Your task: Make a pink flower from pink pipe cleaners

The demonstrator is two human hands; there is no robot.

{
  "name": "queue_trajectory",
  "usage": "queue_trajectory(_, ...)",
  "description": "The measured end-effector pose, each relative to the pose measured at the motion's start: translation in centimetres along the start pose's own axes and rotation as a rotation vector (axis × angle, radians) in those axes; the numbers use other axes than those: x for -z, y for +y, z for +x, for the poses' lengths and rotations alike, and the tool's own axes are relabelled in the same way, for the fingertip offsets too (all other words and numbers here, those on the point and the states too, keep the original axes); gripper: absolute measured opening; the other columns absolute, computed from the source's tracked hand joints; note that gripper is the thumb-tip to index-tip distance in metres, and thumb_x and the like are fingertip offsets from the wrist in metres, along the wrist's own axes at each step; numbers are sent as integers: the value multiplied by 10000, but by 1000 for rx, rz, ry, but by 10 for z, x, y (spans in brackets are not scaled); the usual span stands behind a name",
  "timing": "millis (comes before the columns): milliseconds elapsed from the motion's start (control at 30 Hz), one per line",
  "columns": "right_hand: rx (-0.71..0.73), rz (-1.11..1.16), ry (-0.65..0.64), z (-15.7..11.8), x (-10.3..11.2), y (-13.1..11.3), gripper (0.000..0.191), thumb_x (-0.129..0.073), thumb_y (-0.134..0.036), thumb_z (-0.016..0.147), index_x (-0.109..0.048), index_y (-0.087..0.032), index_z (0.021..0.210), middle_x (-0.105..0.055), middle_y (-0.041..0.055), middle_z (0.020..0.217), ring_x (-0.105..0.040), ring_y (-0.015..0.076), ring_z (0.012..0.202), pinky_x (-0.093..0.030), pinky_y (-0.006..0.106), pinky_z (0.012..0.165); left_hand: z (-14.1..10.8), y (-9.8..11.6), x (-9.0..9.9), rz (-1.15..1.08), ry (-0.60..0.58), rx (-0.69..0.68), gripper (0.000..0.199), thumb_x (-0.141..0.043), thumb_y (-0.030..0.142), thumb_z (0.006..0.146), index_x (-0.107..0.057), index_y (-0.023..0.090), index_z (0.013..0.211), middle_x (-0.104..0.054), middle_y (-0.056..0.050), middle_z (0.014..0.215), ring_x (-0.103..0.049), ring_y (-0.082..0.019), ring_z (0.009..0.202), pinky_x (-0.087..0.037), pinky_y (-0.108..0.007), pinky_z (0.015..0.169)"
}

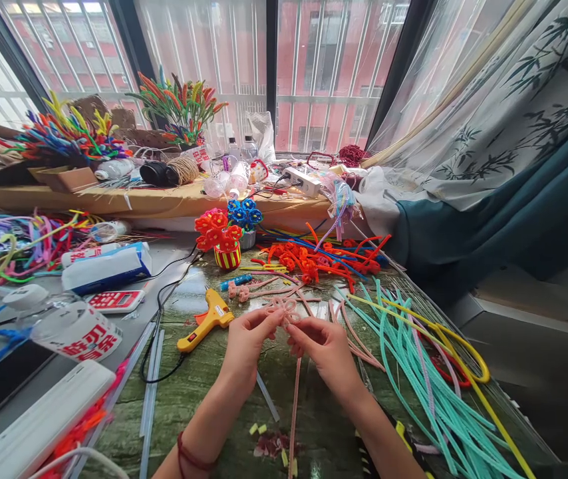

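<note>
Both my hands meet over the middle of the green table, pinching a pale pink pipe-cleaner flower (288, 311) made of small loops. My left hand (253, 336) grips its left side between thumb and fingertips. From the right, my right hand (324, 349) pinches it too, fingers curled beneath. A long pink stem (294, 406) hangs from it toward the table's near side. Just left of my left hand lies a yellow glue gun (207, 321). Small pink rolled flower pieces (239, 291) and loose pink pipe cleaners (358, 339) lie beyond and to the right.
Turquoise pipe cleaners (424, 372) spread along the right side. Red pipe-cleaner pieces (314, 259) heap at the back, beside potted red flowers (218, 229) and blue flowers (245, 213). Clear glue sticks (150, 386), a plastic bottle (77, 329) and a white power strip (44, 419) lie left.
</note>
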State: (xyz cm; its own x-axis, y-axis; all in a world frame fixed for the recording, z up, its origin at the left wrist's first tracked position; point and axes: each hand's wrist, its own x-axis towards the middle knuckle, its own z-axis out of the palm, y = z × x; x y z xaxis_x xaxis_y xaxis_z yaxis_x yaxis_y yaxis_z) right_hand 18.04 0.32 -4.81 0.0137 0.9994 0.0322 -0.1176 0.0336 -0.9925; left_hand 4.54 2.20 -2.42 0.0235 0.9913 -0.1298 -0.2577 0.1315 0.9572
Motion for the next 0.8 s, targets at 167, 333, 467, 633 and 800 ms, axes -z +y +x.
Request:
queue_trajectory(167, -6, 95, 9, 0, 1, -6, 272, -773, -394, 697, -718, -135, 760, -679, 21, 604, -606, 125, 497, -473, 223, 483, -2, 6, 0, -54, -70, 79, 277, -760, 402, 673, -699, 132, 664, -589, -13, 673, -471, -106, 608, -411, -207, 557)
queue_trajectory(333, -9, 144, 41, 0, 0, -9, 271, -783, -388, 688, -724, -134, 762, -694, 28, 628, -606, 118, 502, -479, 222, 497, -4, 10, 1, -16, -125, 47, 390, -662, 507, 756, -674, 124, 687, -585, -30, 684, -473, -110, 596, -403, -200, 514)
queue_trajectory(467, 12, 164, 71, 0, -1, -9, 267, -787, -387, 683, -726, -137, 755, -693, 25, 621, -593, 112, 493, -474, 220, 488, -6, 11, 1, 87, -145, -34, 334, -661, 442, 781, -662, 118, 699, -594, -32, 697, -470, -106, 598, -397, -196, 515)
queue_trajectory(633, 21, 160, 69, -1, -1, -9, 250, -775, -383, 703, -722, -144, 752, -689, 22, 623, -585, 108, 492, -462, 217, 482, -7, 10, 1, 94, -96, -85, 334, -617, 424, 820, -630, 128, 666, -564, -13, 649, -451, -104, 584, -380, -199, 511)
queue_trajectory(800, 51, 108, 91, -3, -1, -10, 209, -764, -355, 724, -716, -158, 776, -691, 14, 638, -597, 107, 512, -465, 209, 494, -7, 13, 1, 154, -116, -111, 258, -682, 379, 778, -668, 132, 703, -559, 10, 620, -425, -90, 556, -357, -194, 518)
